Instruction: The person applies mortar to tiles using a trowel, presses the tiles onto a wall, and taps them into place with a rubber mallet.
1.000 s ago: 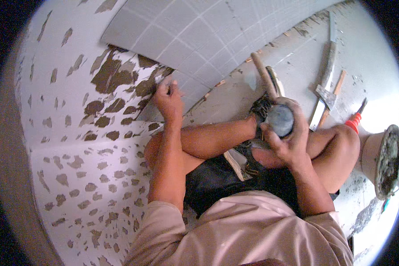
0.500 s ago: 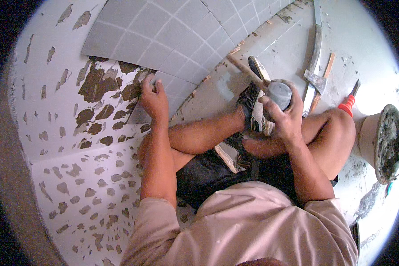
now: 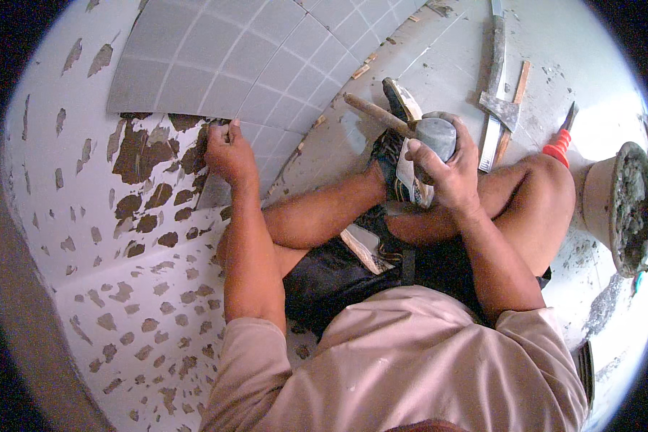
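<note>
My right hand (image 3: 453,169) is wrapped round the grey head of a mallet (image 3: 436,135). Its wooden handle (image 3: 371,108) points away to the upper left, above my shoe (image 3: 403,162). At the wall, the fingers of my left hand (image 3: 230,153) are closed in a pinch beside the corner where the grey wall tiles (image 3: 194,68) meet. Whatever is between those fingertips, if anything, is too small to make out. Below the upper tile, the bare wall shows dark chipped patches (image 3: 147,147) next to my left hand.
On the floor to the right lie a hatchet-like tool (image 3: 498,108), a wooden strip (image 3: 515,108) and a pointed tool with a red handle (image 3: 560,144). A mortar-smeared bucket (image 3: 605,205) stands beyond my knee. Small wooden wedges (image 3: 363,68) line the tiles' foot.
The view has shifted, so the wall and floor sit further left. My left thumb and fingers have drawn together. The mallet's handle, blurred before, now shows clearly, pointing up and left.
</note>
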A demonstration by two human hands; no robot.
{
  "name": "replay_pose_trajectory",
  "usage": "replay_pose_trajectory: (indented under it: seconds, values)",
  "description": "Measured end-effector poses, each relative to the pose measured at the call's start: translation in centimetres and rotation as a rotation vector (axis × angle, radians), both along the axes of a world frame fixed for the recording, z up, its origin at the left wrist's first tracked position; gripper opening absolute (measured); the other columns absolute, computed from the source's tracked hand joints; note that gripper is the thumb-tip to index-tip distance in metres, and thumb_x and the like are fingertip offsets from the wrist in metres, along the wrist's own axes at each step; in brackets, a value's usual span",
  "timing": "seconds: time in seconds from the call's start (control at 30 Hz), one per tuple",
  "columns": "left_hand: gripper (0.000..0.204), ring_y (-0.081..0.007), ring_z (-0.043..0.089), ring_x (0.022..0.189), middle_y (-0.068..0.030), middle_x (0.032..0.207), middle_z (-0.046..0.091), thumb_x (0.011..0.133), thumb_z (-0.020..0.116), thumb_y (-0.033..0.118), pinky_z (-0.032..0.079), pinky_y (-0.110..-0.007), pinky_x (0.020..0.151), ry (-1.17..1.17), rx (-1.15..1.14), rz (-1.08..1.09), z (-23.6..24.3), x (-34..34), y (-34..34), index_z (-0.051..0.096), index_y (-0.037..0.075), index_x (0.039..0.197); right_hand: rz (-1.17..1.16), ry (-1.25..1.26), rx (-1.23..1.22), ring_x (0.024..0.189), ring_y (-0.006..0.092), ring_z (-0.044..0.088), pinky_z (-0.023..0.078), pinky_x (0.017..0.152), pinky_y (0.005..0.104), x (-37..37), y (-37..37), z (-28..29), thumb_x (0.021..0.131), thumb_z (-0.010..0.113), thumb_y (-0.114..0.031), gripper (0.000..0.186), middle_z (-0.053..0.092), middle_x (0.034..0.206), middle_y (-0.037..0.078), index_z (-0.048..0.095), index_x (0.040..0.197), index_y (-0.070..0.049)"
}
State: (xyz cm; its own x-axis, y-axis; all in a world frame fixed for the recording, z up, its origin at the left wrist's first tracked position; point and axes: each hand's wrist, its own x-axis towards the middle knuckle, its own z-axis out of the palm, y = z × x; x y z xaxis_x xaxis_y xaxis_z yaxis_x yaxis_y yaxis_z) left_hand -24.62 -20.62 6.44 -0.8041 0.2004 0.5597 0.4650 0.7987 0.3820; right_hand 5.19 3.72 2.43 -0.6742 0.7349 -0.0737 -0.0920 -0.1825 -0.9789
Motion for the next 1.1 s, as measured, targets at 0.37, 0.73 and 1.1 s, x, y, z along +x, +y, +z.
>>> replay_pose_trajectory:
  seconds: [0.37, 0.73, 1.1]
  values:
    - [0.025, -0.0323, 0.065, 0.063, -0.0153, 0.073, 0.068, 0.089, 0.072, 0.021, 0.049, -0.042, 0.061, 0.052, -0.064, -0.049, 0.3, -0.1, -0.1, 0.062, 0.0, 0.08, -0.063, -0.032, 0.073, 0.093, 0.0247, 0.067, 0.052, 0.086, 0.0374, 0.5, 0.5, 0.6, 0.073, 0.083, -0.03, 0.053, 0.069, 0.098, 0.016, 0.061, 0.111, 0.001]
    - [0.026, -0.0326, 0.066, 0.065, -0.0152, 0.074, 0.069, 0.089, 0.073, 0.022, 0.05, -0.043, 0.063, 0.129, -0.145, -0.035, 0.8, 0.3, 0.3, 0.06, 0.001, 0.08, -0.097, -0.073, 0.023, 0.093, 0.0263, 0.068, 0.053, 0.086, 0.0379, 0.9, 1.2, 1.1, 0.073, 0.083, -0.031, 0.06, 0.07, 0.098, 0.018, 0.058, 0.118, 0.001]
    - [0.025, -0.0325, 0.066, 0.067, -0.0161, 0.075, 0.069, 0.088, 0.073, 0.02, 0.05, -0.043, 0.064, -0.001, -0.08, 0.013, 1.1, 0.3, 0.4, 0.062, -0.001, 0.08, -0.151, 0.037, -0.073, 0.083, 0.0203, 0.068, 0.055, 0.078, 0.0342, 0.9, 2.2, 1.0, 0.076, 0.083, -0.028, 0.054, 0.071, 0.089, 0.012, 0.059, 0.114, 0.002]
